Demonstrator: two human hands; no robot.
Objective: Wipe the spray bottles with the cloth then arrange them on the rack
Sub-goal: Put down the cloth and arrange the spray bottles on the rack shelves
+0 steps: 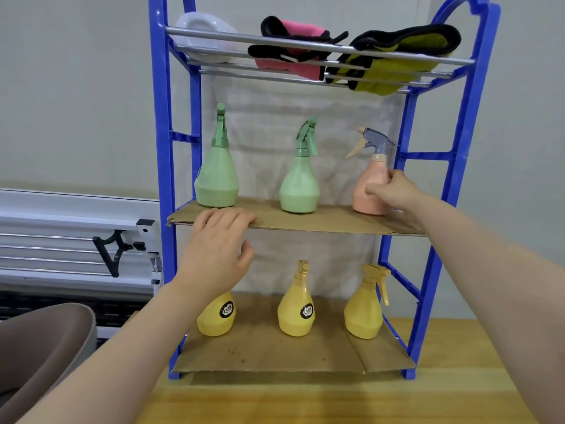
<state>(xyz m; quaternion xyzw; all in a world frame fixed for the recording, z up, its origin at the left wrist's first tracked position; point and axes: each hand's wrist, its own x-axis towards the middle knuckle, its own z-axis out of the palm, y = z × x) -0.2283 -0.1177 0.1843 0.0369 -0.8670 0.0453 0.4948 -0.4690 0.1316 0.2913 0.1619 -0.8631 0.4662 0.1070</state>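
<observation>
A blue plastic rack [162, 117] with three tiers stands on a wooden table [458, 377]. Cardboard sheets line the middle shelf [305, 223] and the bottom shelf [275, 353].

From where I stand the job looks close to finished: six spray bottles stand upright on the rack, none on the table, and neither hand holds a cloth.

Count them: three yellow bottles along the bottom, left [215, 319], centre [296, 304] and right [365, 307]; on the middle shelf two green ones, left [216, 175] and centre [300, 182], and one pink bottle [371, 179] at the right end. On the top rails lie two cloths, a pink one [293, 47] and a yellow-green one [403, 56], beside one white dish [201, 35].

The right hand [394, 191] grips the pink bottle's body, likely settling it in place. The left hand [217, 249] is relaxed, fingers resting flat on the cardboard edge below the left green bottle.
</observation>
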